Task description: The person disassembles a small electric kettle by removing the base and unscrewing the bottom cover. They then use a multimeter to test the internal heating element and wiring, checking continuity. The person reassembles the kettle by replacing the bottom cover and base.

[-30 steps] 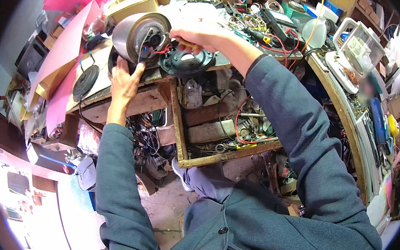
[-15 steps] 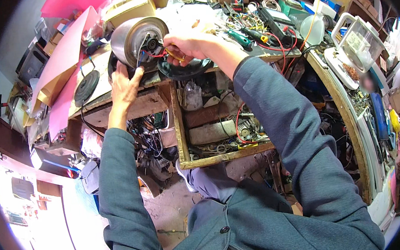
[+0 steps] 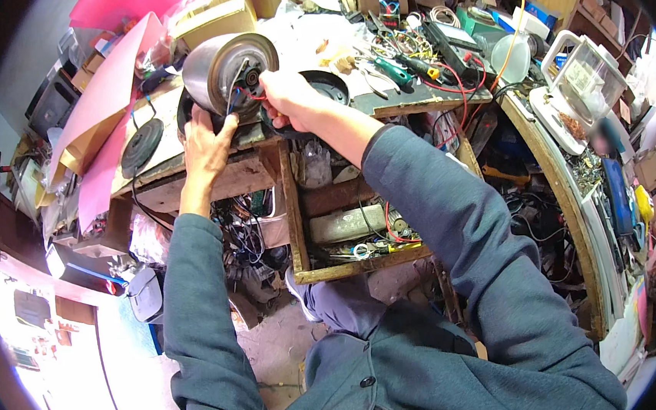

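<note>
At the cluttered bench (image 3: 173, 149), left fingers (image 3: 200, 121) splay against a metal pot (image 3: 206, 70); right fingers (image 3: 281, 121) curl, grip unclear.

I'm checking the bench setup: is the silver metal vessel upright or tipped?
Tipped: the silver metal vessel leans over, its round wired end turned toward the right hand.

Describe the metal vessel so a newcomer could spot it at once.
Find the workbench up top, then the left hand. Just above that hand is the metal vessel, tilted on its side. Unlike the flat black disc to its left, it is deep and silvery.
</note>
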The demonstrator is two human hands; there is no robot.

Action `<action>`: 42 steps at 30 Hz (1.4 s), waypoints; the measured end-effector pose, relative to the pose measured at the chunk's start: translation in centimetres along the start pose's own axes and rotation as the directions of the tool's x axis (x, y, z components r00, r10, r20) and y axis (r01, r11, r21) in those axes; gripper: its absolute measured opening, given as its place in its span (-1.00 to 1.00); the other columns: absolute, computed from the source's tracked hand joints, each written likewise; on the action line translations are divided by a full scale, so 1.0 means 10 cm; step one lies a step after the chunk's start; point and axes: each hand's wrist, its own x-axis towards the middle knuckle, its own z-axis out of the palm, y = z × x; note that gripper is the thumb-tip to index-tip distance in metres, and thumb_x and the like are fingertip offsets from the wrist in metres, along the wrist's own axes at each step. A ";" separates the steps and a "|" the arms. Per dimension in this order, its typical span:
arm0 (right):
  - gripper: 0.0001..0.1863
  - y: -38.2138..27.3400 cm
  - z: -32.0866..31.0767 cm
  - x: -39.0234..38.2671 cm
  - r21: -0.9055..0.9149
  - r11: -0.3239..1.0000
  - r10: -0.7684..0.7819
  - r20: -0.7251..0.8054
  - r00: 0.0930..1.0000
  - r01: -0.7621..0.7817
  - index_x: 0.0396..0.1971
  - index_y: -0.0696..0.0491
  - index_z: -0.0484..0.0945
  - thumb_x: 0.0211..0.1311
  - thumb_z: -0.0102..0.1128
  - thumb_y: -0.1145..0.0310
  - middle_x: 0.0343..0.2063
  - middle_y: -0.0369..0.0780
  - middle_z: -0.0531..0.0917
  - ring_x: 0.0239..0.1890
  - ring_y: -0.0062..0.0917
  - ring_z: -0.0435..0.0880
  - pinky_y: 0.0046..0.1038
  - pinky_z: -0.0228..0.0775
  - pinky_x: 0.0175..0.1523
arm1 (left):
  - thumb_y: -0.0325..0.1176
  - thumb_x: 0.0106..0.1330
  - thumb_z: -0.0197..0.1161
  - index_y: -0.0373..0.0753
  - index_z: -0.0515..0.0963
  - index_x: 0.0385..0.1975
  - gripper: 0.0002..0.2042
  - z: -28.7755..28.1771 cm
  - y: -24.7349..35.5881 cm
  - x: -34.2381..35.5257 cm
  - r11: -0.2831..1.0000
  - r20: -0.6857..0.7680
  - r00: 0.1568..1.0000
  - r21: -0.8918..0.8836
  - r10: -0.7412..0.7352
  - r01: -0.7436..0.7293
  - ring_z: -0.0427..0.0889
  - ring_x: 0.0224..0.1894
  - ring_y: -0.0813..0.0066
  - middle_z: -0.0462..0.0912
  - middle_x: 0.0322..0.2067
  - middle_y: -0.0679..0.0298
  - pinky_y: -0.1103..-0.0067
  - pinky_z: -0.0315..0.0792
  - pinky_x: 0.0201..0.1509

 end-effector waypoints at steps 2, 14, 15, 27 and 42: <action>-0.53 0.06 0.06 -0.01 -0.007 0.998 -0.068 -0.062 0.996 0.068 -0.49 0.24 0.50 0.50 -0.05 0.15 -0.70 -0.15 0.52 -0.78 -0.39 0.48 -0.29 0.42 -0.65 | 0.23 0.30 0.27 -0.34 0.27 0.43 -0.13 -0.01 0.02 -0.01 1.000 0.005 1.000 0.002 0.006 -0.006 0.46 0.28 -0.14 0.52 0.26 -0.15 0.13 0.27 0.42; -0.68 -0.07 -0.44 -0.07 0.225 0.954 0.155 0.187 0.970 -0.196 -0.25 -0.01 0.45 0.57 -0.12 0.07 -0.47 -0.23 0.60 -0.48 -0.48 0.62 -0.35 0.59 -0.43 | 0.26 0.33 0.22 -0.37 0.32 0.37 -0.15 -0.02 0.01 -0.04 0.999 0.009 1.000 0.037 -0.012 0.012 0.44 0.30 -0.13 0.47 0.31 -0.11 0.09 0.22 0.44; -0.65 -0.09 -0.46 -0.08 0.166 0.959 0.185 0.249 0.951 -0.231 -0.36 -0.01 0.48 0.54 -0.08 0.06 -0.44 -0.20 0.66 -0.44 -0.44 0.69 -0.32 0.65 -0.37 | 0.26 0.33 0.22 -0.38 0.33 0.37 -0.15 -0.02 0.00 -0.03 1.000 0.011 1.000 0.028 -0.011 0.010 0.44 0.30 -0.13 0.46 0.31 -0.11 0.09 0.22 0.44; -0.54 -0.22 -0.41 0.09 -0.195 0.954 0.273 0.238 0.932 -0.229 -0.65 -0.06 0.35 0.42 0.03 0.01 -0.23 -0.14 0.76 -0.17 -0.29 0.75 -0.12 0.66 -0.05 | 0.26 0.30 0.25 -0.35 0.25 0.45 -0.09 -0.04 0.04 -0.01 0.999 0.040 0.999 0.023 -0.037 0.036 0.42 0.34 -0.11 0.45 0.34 -0.13 0.16 0.24 0.47; -0.64 -0.24 -0.38 0.16 -0.206 0.960 0.231 0.193 0.954 -0.191 -0.56 -0.06 0.39 0.39 0.08 0.07 -0.42 -0.19 0.68 -0.38 -0.38 0.66 -0.19 0.60 -0.26 | 0.27 0.30 0.22 -0.37 0.32 0.41 -0.12 -0.05 0.08 -0.03 0.998 0.040 0.998 0.043 -0.040 0.038 0.38 0.38 -0.09 0.34 0.44 0.00 0.08 0.15 0.51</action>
